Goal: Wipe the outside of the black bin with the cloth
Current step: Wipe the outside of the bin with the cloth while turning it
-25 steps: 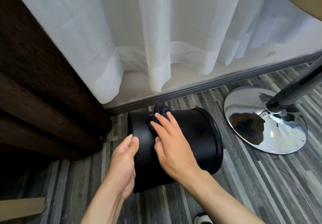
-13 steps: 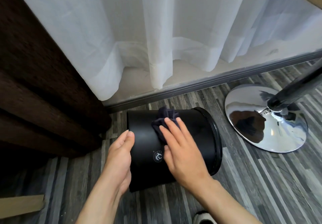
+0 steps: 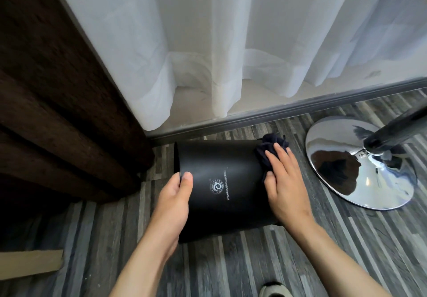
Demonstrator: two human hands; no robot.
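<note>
the black bin [image 3: 221, 188] lies on its side on the striped floor [image 3: 231, 269]. left hand [image 3: 172, 206] cups its left end, thumb on top; right hand [image 3: 285, 185], fingers spread, presses the dark cloth [image 3: 270, 151] against its right end.

One bin [image 3: 221, 181], one cloth [image 3: 270, 148], two hands [image 3: 172, 206] [image 3: 285, 185].

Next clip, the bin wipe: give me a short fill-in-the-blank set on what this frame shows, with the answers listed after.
1. The black bin lies on its ____ on the striped floor.
2. The dark cloth is pressed to the bin under the ____ hand.
3. The left hand steadies the bin at its ____ end, the one nearer the brown curtain.
4. Right of the bin stands a shiny ____ base with a dark pole.

Missing words: side; right; left; chrome
</note>
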